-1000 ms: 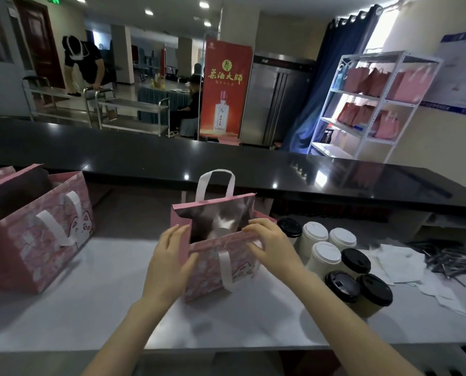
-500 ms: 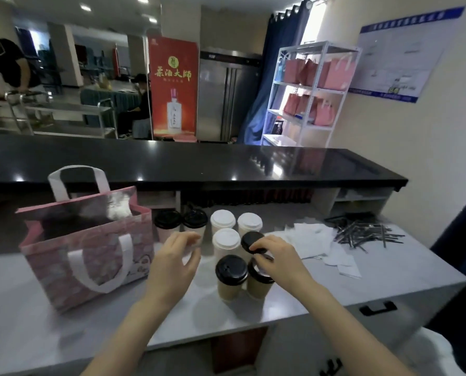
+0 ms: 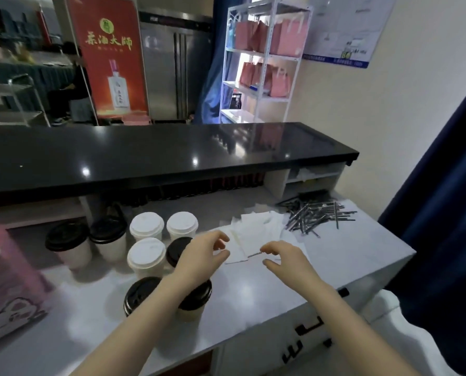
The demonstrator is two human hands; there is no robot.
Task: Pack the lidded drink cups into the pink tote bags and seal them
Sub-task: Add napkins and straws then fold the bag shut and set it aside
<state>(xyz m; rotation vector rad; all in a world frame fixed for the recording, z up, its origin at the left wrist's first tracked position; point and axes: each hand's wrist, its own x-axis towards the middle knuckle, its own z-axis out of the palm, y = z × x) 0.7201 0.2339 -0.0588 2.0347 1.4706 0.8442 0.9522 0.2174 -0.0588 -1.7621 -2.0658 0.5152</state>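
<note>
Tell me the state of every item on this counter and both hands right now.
White-lidded paper cups: three, upright, lids on, unpacked.
Black-lidded paper cups: five, upright, lids on, unpacked.
Pink tote bag: at left edge, top out of view.
Right hand: pinches a thin grey stick.
Left hand: fingers loosely curled, empty.
White paper napkins: loose pile, flat.

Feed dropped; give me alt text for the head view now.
Right hand pinches a thin grey stick over white napkins, left hand loosely curled beside it. Lidded cups stand left of them, a pink tote bag at the left edge.
</note>
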